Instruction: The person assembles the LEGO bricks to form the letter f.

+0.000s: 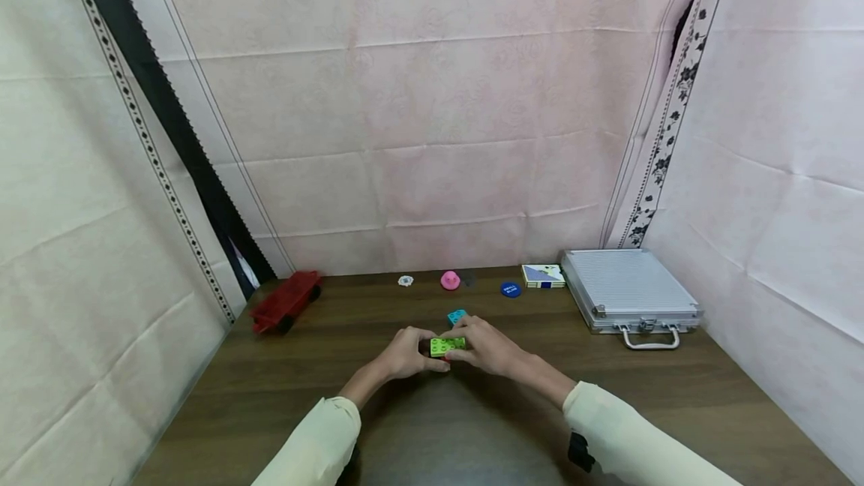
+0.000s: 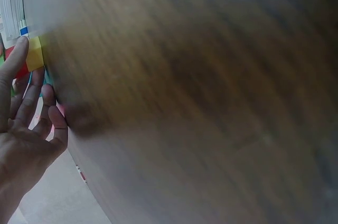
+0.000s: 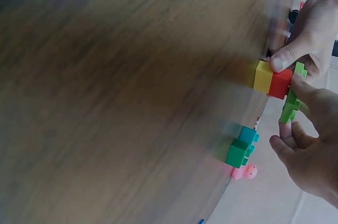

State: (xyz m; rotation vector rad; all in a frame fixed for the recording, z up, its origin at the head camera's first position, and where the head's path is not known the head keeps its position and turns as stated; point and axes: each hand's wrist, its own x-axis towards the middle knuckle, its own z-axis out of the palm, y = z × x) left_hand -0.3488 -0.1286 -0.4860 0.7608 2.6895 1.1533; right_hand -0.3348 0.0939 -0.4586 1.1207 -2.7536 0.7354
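Note:
Both hands meet at the middle of the wooden table (image 1: 270,396) around a small brick stack. A lime green plate (image 1: 448,346) tops it; the right wrist view shows a yellow brick (image 3: 262,76) and a red brick (image 3: 280,83) joined under the green plate (image 3: 292,100). My left hand (image 1: 412,355) pinches the stack from the left, its thumb (image 3: 285,57) pressing on the yellow and red bricks. My right hand (image 1: 481,347) grips the plate from the right, a finger (image 3: 305,85) on the plate. A teal and green brick pair (image 3: 242,147) stands just behind them.
Along the table's far edge lie a red toy trailer (image 1: 286,301), a white piece (image 1: 405,280), a pink duck (image 1: 450,280), a blue disc (image 1: 511,289) and a card box (image 1: 543,276). An aluminium case (image 1: 628,295) sits at right. Cloth walls surround the table.

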